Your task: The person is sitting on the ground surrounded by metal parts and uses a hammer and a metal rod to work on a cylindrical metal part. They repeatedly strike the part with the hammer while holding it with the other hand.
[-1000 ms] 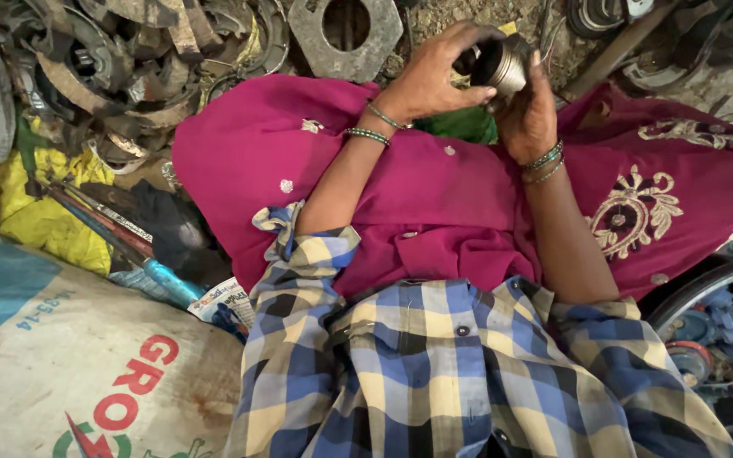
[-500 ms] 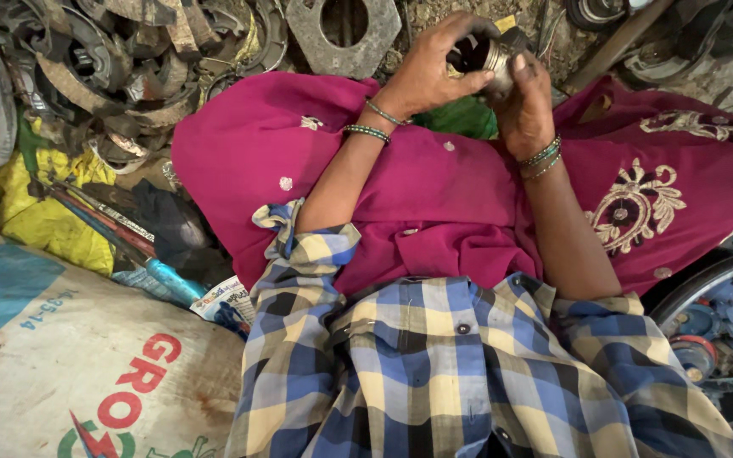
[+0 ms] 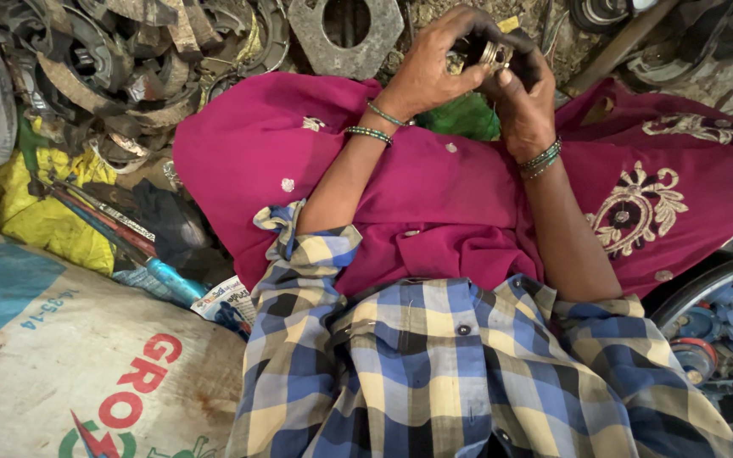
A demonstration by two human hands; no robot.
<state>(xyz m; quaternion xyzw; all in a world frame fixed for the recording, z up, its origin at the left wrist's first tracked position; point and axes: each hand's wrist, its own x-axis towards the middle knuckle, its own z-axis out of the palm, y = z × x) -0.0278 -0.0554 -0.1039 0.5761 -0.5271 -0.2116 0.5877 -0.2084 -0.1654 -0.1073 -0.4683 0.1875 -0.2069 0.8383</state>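
While a second ago the small round silvery metal part (image 3: 494,54) was sitting high and plainly visible between the palms, the person is now drawing it lower and enclosing it, so only its rim is showing. Both the left hand (image 3: 431,66) and the right hand (image 3: 523,95) are curling tightly around it above the magenta embroidered cloth (image 3: 434,195), suggesting the handling is shifting to closer fingertip work on it

Small metal ring (image 3: 492,54) shiny; scrap parts (image 3: 112,59) dull, rusty; magenta cloth (image 3: 434,195) soft, matt; sack (image 3: 69,373) woven.
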